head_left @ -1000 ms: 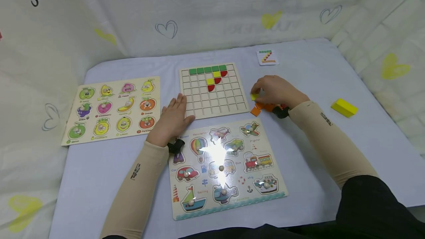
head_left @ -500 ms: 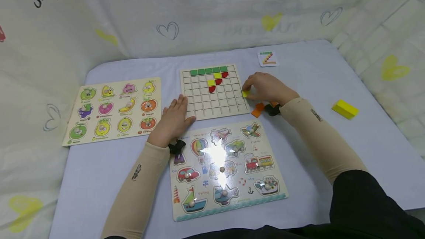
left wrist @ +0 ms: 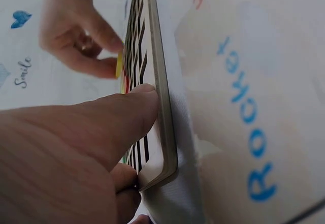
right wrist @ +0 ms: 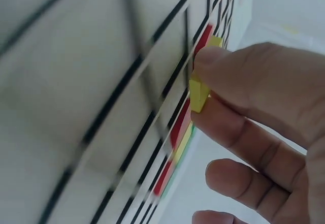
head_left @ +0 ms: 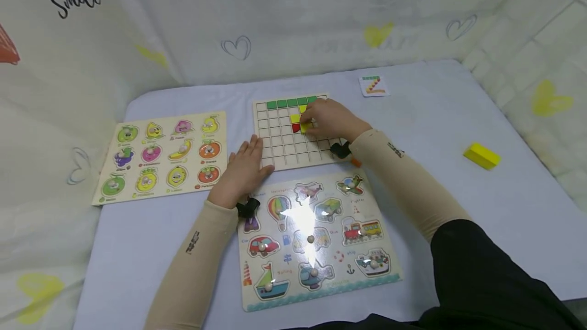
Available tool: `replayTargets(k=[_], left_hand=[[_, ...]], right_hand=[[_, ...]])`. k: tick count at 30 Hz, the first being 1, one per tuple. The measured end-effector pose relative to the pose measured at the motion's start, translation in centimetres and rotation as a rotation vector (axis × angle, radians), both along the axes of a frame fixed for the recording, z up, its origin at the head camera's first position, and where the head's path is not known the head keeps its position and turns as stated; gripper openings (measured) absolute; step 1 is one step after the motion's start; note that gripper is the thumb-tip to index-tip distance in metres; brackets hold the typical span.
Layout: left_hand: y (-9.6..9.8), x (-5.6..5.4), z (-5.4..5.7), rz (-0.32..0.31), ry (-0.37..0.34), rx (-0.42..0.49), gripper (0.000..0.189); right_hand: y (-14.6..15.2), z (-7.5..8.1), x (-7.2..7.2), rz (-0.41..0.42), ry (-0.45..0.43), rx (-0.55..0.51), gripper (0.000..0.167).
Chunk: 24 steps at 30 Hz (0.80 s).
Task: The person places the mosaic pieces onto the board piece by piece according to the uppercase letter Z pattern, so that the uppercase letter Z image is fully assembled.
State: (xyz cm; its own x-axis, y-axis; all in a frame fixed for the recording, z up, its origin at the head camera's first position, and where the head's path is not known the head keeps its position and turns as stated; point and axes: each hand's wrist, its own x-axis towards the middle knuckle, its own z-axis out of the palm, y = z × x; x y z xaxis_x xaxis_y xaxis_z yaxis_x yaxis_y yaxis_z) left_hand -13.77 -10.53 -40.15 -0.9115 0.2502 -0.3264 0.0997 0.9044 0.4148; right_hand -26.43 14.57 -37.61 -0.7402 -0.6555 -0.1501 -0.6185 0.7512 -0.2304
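My right hand (head_left: 337, 120) pinches a small yellow square tile (right wrist: 198, 94) between thumb and forefinger, close over the grid board (head_left: 298, 154). In the right wrist view the tile is tilted beside red rounded pieces (right wrist: 181, 125). My left hand (head_left: 240, 174) lies at the board's lower left corner with fingers extended, its thumb (left wrist: 147, 102) resting on the board's edge. A row of green tiles (head_left: 292, 103) lines the board's top. Below it a yellow tile (head_left: 294, 118) and a red piece (head_left: 295, 128) show; my right hand hides others.
A small pattern card (head_left: 373, 86) lies behind the board on the right. Further right is a yellow block (head_left: 482, 156). An orange piece (head_left: 355, 163) shows beneath my right wrist. A fruit puzzle (head_left: 158, 154) lies to the left, a vehicle puzzle (head_left: 321, 248) in front.
My right hand has carried the yellow tile leftward from beside the loose pieces to over the middle of the grid board. My left hand has stayed at the board's corner.
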Motion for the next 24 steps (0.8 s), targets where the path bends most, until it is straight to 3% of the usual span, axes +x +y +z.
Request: replayTargets(k=[8,17,24], left_hand=[[0.2,0.2,-0.2,-0.004,0.009,-0.008,0.085],[0.1,0.2,-0.2,-0.007,0.015,-0.033,0.085],[0.0,0.1,-0.3,-0.012,0.023,-0.038,0.085]], right_hand=[[-3.5,0.0,-0.1,0.052,0.021,0.025,0.018],[-5.2,-0.3,-0.4,0.047,0.006,0.071,0.027],[-5.3,-0.1,-0.4,0.037,-0.009,0.049,0.029]])
